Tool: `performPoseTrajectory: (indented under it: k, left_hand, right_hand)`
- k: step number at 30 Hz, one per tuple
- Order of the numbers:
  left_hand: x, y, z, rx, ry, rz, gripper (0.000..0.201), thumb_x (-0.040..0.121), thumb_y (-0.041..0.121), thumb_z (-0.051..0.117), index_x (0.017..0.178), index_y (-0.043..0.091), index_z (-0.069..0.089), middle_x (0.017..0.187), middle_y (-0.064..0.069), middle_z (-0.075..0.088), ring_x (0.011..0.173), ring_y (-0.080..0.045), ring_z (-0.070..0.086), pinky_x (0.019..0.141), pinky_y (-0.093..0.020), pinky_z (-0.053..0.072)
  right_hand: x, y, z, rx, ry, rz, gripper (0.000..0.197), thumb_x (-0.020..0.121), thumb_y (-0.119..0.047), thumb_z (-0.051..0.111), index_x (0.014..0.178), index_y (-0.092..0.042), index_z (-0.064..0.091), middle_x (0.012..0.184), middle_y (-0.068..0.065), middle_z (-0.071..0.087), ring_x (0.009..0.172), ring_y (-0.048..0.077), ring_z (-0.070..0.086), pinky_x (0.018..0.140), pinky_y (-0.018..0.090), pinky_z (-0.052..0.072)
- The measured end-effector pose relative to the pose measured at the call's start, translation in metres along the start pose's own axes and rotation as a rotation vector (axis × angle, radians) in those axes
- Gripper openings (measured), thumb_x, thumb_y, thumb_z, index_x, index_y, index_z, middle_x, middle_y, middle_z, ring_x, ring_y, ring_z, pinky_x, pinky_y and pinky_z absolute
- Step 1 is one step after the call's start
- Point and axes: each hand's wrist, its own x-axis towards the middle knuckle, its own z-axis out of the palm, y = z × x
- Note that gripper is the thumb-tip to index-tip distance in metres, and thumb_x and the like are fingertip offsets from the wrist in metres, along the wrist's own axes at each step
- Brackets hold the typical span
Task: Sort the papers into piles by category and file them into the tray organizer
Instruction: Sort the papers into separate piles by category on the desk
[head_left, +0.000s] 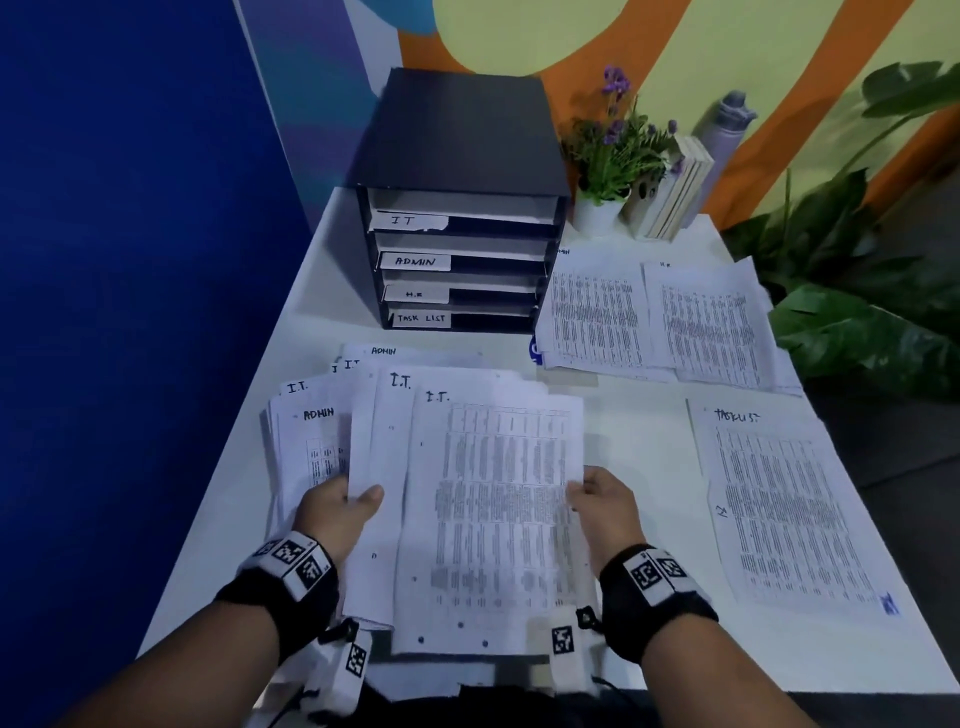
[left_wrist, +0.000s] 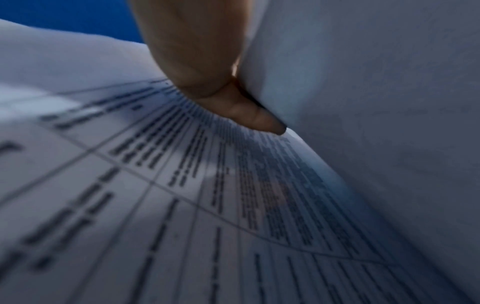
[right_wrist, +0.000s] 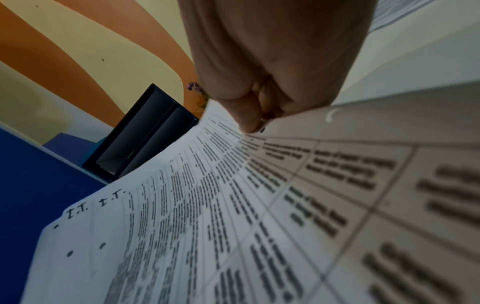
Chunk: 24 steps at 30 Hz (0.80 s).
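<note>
A fanned stack of printed papers (head_left: 374, 447) marked "I.T." and "ADMIN" lies in front of me on the white table (head_left: 639, 431). My left hand (head_left: 343, 506) pinches the left edge of an "I.T." sheet, its thumb on top. My right hand (head_left: 597, 499) pinches the right edge of the top "I.T." sheet (head_left: 493, 499). The left wrist view shows my left hand (left_wrist: 233, 107) pinched on paper (left_wrist: 155, 205). The right wrist view shows my right hand (right_wrist: 259, 107) gripping the sheet (right_wrist: 207, 216). The black tray organizer (head_left: 457, 208) stands at the back, with slots labelled IT, ADMIN, H.R and TASK LIST.
Two sorted piles (head_left: 654, 317) lie right of the organizer; the right one is marked "H.R". A "TASKLIST" pile (head_left: 779, 509) lies at the right. A potted plant (head_left: 608, 161), books (head_left: 670, 192) and a bottle (head_left: 727, 124) stand at the back right. A blue wall (head_left: 130, 260) runs along the left.
</note>
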Motion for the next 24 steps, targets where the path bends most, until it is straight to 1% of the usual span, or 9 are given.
performPoseTrajectory:
  k: [3, 6, 9, 12, 14, 16, 18, 21, 24]
  left_hand:
    - [-0.001, 0.006, 0.011, -0.017, -0.068, -0.006, 0.018, 0.093, 0.018, 0.061, 0.08, 0.007, 0.067, 0.077, -0.004, 0.069, 0.075, -0.024, 0.064, 0.072, -0.032, 0.051]
    - [-0.004, 0.016, 0.021, -0.024, -0.13, 0.01, 0.02, 0.093, 0.011, 0.055, 0.086, -0.007, 0.062, 0.071, -0.012, 0.06, 0.068, -0.021, 0.053, 0.067, -0.03, 0.039]
    - [-0.01, 0.035, 0.032, 0.013, -0.168, 0.094, 0.025, 0.095, 0.016, 0.055, 0.076, 0.001, 0.062, 0.07, -0.002, 0.054, 0.07, -0.016, 0.051, 0.064, -0.023, 0.035]
    - [-0.02, 0.056, 0.039, 0.064, -0.167, 0.198, 0.015, 0.097, 0.023, 0.054, 0.102, 0.018, 0.068, 0.105, 0.009, 0.057, 0.102, -0.011, 0.053, 0.089, -0.022, 0.041]
    - [-0.021, 0.059, 0.041, 0.155, -0.09, 0.247, 0.023, 0.094, 0.016, 0.059, 0.115, 0.02, 0.067, 0.126, 0.004, 0.054, 0.111, -0.014, 0.053, 0.099, -0.028, 0.042]
    - [-0.02, 0.062, 0.042, 0.202, -0.029, 0.243, 0.031, 0.093, 0.005, 0.057, 0.118, 0.022, 0.066, 0.137, 0.0, 0.049, 0.096, -0.015, 0.06, 0.079, -0.031, 0.056]
    - [-0.018, 0.065, 0.041, 0.225, 0.013, 0.257, 0.037, 0.093, 0.0, 0.054, 0.119, 0.022, 0.065, 0.14, 0.0, 0.046, 0.077, -0.013, 0.062, 0.053, -0.031, 0.056]
    - [-0.015, 0.07, 0.041, 0.228, 0.046, 0.284, 0.039, 0.092, -0.003, 0.053, 0.119, 0.021, 0.065, 0.138, -0.003, 0.048, 0.081, -0.01, 0.06, 0.048, -0.026, 0.053]
    - [-0.014, 0.073, 0.043, 0.229, 0.053, 0.273, 0.039, 0.093, -0.002, 0.052, 0.12, 0.024, 0.064, 0.138, 0.001, 0.046, 0.093, -0.017, 0.06, 0.047, -0.019, 0.049]
  right_hand:
    - [-0.004, -0.002, 0.013, 0.057, -0.103, -0.002, 0.011, 0.094, -0.014, 0.057, 0.099, -0.017, 0.066, 0.101, 0.001, 0.074, 0.098, 0.02, 0.068, 0.091, 0.038, 0.052]
    - [-0.003, -0.008, 0.015, 0.077, -0.092, -0.028, 0.007, 0.094, -0.018, 0.057, 0.098, -0.016, 0.063, 0.102, 0.007, 0.07, 0.095, 0.024, 0.065, 0.09, 0.039, 0.051]
    - [0.003, -0.014, 0.0, 0.063, -0.036, -0.028, 0.005, 0.094, -0.018, 0.058, 0.095, -0.013, 0.06, 0.101, 0.013, 0.066, 0.092, 0.029, 0.062, 0.084, 0.035, 0.051]
    - [0.012, -0.019, -0.023, 0.024, 0.04, -0.027, 0.007, 0.095, -0.017, 0.056, 0.097, -0.01, 0.058, 0.102, 0.004, 0.061, 0.093, 0.026, 0.058, 0.082, 0.031, 0.047]
    - [0.021, -0.022, -0.042, -0.066, 0.147, -0.005, 0.032, 0.097, -0.017, 0.053, 0.128, -0.008, 0.053, 0.13, 0.008, 0.054, 0.119, 0.026, 0.052, 0.099, 0.034, 0.042]
    - [0.031, -0.023, -0.064, -0.168, 0.239, -0.021, 0.046, 0.099, -0.015, 0.05, 0.143, -0.005, 0.041, 0.147, 0.011, 0.044, 0.131, 0.029, 0.045, 0.104, 0.034, 0.037]
    - [0.041, -0.023, -0.086, -0.296, 0.318, -0.044, 0.043, 0.1, -0.015, 0.046, 0.142, -0.005, 0.042, 0.137, 0.018, 0.053, 0.115, 0.033, 0.057, 0.092, 0.033, 0.044]
    - [0.053, -0.024, -0.111, -0.437, 0.394, -0.102, 0.043, 0.098, -0.007, 0.047, 0.14, -0.007, 0.043, 0.114, 0.017, 0.06, 0.088, 0.029, 0.061, 0.081, 0.036, 0.051]
    - [0.059, -0.02, -0.113, -0.726, 0.426, -0.255, 0.061, 0.087, -0.001, 0.058, 0.143, -0.014, 0.039, 0.138, 0.013, 0.043, 0.119, 0.031, 0.046, 0.098, 0.046, 0.042]
